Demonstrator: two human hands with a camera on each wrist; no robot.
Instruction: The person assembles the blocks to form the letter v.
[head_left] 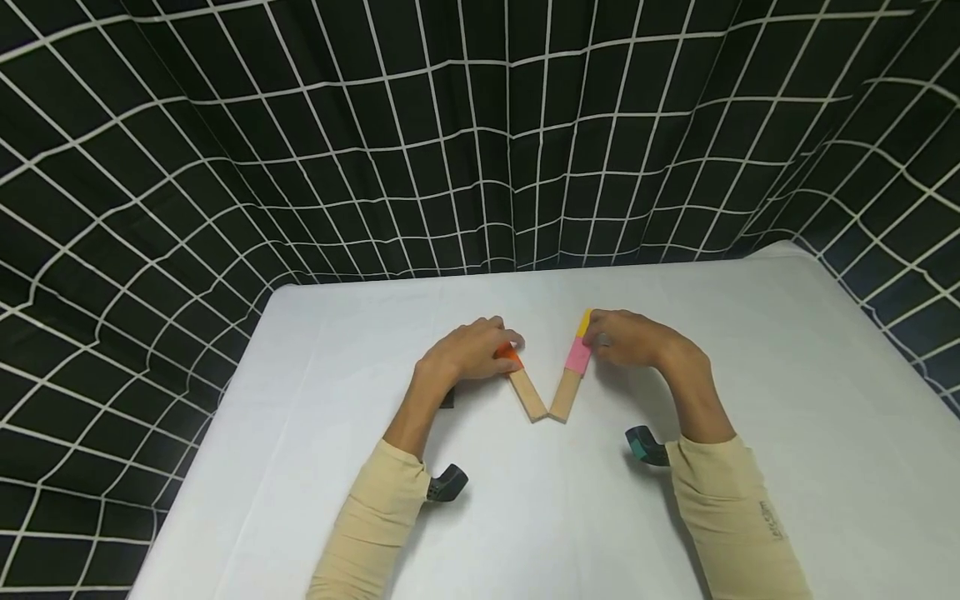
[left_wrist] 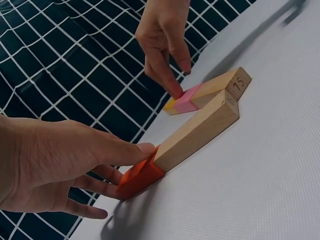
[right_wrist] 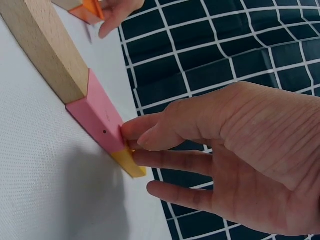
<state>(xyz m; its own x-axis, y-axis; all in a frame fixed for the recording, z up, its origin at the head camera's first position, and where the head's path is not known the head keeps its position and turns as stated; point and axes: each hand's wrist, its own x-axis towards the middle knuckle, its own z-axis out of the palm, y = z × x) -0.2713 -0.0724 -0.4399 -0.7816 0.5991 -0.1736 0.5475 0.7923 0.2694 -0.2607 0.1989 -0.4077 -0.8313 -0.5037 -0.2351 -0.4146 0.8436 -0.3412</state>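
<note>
My left hand (head_left: 471,350) pinches an orange wooden block (left_wrist: 142,178) between thumb and fingers. A plain wooden block (head_left: 528,395) lies end to end with it. My right hand (head_left: 630,337) has its fingertips against the side of a pink block (head_left: 577,357) and a yellow block (right_wrist: 131,163), its thumb off them in the left wrist view. Another plain wooden block (head_left: 565,395) continues that row, with "75" written on its end. Both rows lie flat on the white table and meet at their near ends in a V shape.
The white tabletop (head_left: 540,517) is bordered at the back by a black cloth with a white grid (head_left: 480,142). Dark devices stick out from the left wrist (head_left: 447,483) and the right wrist (head_left: 647,446).
</note>
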